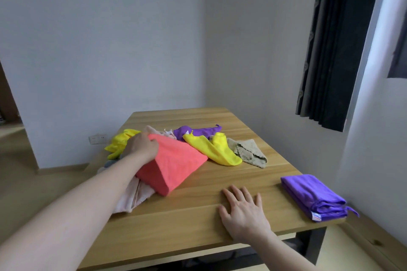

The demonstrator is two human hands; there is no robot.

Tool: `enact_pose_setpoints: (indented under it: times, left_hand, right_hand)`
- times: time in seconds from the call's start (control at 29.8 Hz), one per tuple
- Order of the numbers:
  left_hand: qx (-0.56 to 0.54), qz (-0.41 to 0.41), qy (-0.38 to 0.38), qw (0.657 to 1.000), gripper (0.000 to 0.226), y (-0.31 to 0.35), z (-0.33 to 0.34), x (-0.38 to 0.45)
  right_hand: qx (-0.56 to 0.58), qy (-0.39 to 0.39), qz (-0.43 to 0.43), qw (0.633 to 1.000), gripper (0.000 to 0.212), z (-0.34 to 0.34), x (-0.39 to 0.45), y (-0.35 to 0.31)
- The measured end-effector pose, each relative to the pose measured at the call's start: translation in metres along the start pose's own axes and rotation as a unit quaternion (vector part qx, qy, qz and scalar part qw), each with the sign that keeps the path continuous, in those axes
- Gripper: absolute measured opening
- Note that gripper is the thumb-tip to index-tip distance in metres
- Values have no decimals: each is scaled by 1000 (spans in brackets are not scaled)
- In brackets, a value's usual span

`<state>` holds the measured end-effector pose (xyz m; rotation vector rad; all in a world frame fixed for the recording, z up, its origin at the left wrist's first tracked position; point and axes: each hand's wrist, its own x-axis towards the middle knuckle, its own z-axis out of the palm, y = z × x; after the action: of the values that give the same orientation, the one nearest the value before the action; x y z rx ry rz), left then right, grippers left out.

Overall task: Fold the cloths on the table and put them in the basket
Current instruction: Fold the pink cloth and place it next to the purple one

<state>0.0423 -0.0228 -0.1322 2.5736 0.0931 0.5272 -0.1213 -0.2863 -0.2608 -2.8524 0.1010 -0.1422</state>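
Now, from the left of the frame: the left hand [141,146] reaches up across the wooden table [253,138], fingers curled over the top corner of a coral-red microfibre cloth [174,163] and pinching it, so the cloth rises into a tent in the middle of the picture. It looks light and limp, grippy rather than slick, and by my read a corner pinch is the right hold: take a second corner with the other hand and it should hang square, ready to fold.

Under and behind it sits the unsorted pile. A crumpled yellow cloth [119,142] pokes out behind the left hand, a pale pink towel [134,196] spills from beneath the red one toward the lower left, and a scrap of grey fabric shows at the forearm. Moving right, a rumpled purple cloth [196,131] lies at the back, a second yellow cloth [213,148] drapes in front of it, and a small beige cloth with a wavy edge [248,150] lies touching it. All soft stuff; anything lifted from the middle will bunch, so edges and corners are the places to grab.

Lower right of centre, the right hand [244,211] rests flat on bare wood, fingers spread, holding nothing. At the far right table edge lies a folded purple cloth [312,196], neat, loop tag trailing. No basket is in sight.
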Motion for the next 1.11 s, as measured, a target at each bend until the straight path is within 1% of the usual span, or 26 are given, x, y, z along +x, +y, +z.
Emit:
enact_pose_setpoints:
  times: [0.1, 0.23, 0.34, 0.37, 0.44, 0.54, 0.67, 0.74, 0.84, 0.94, 1.01, 1.11]
  left_hand:
    - [-66, 26, 48, 996, 30, 34, -38, 14]
    - [-123, 80, 71, 987, 22, 82, -86, 20]
    - [-148, 115, 59, 980, 22, 114, -122, 19]
    - [-164, 125, 52, 977, 24, 124, -134, 16]
    - [-206, 149, 48, 966, 23, 142, -158, 10]
    - [-253, 183, 52, 949, 11, 166, -192, 1]
    - [-320, 211, 44, 923, 22, 193, -236, -22]
    - [-341, 227, 26, 912, 25, 202, -254, -40]
    - [-364, 234, -22, 901, 24, 204, -275, -69]
    - [-366, 228, -67, 900, 12, 201, -294, -98]
    - [-360, 218, -113, 900, 23, 199, -306, -117]
    - [-354, 218, -176, 892, 22, 201, -319, -136]
  right_hand:
    - [6, -7, 5, 1000, 67, -3, -2, -2]
    - [25, -40, 24, 999, 69, -7, 0, -2]
    - [107, -100, 62, 987, 75, -31, 11, 1]
    - [149, -101, 77, 981, 76, -45, 14, 1]
    - [221, -52, 88, 970, 73, -75, 17, 0]
    - [256, 45, 59, 964, 65, -126, 22, -6]
    - [284, 136, 9, 949, 59, -200, 16, -22]
    - [298, 167, -15, 940, 56, -232, 6, -28]
    - [315, 184, -46, 930, 47, -267, -20, -38]
    - [321, 178, -73, 927, 40, -285, -49, -45]
    - [343, 145, -84, 924, 39, -290, -67, -49]
    - [395, 55, -100, 912, 38, -294, -88, -52]
